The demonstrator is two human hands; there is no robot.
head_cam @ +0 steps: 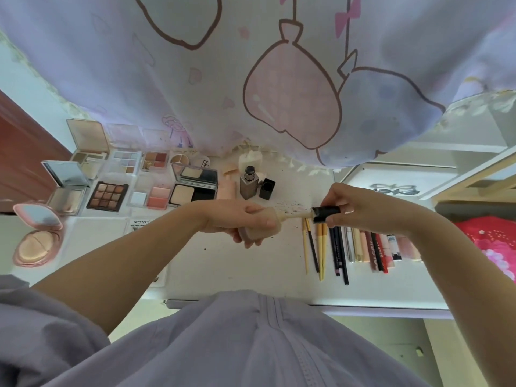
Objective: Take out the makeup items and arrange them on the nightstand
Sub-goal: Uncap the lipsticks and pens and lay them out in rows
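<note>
Nearest to me is my lilac top [223, 344], and beyond it the white nightstand [237, 269]. Over its middle my left hand [240, 219] grips a beige foundation bottle [265, 223], fingers wrapped round its body, the bottle lying sideways with its neck pointing right. My right hand [354, 208] pinches the black cap [325, 213] at the end of that neck. Just beneath my right hand, a row of pencils and brushes [324, 252] lies on the nightstand, with lip tubes [382, 252] lined up to their right. At the near left sits an open pink cushion compact [36, 238]. Farther back on the left, eyeshadow and powder palettes [107, 195] lie open side by side. Right of them, beyond my hands, stands a square glass bottle [248, 184] with a black cap [267, 188] just beside it. At the far edge hangs a pale cartoon-printed cloth [251, 65].
</note>
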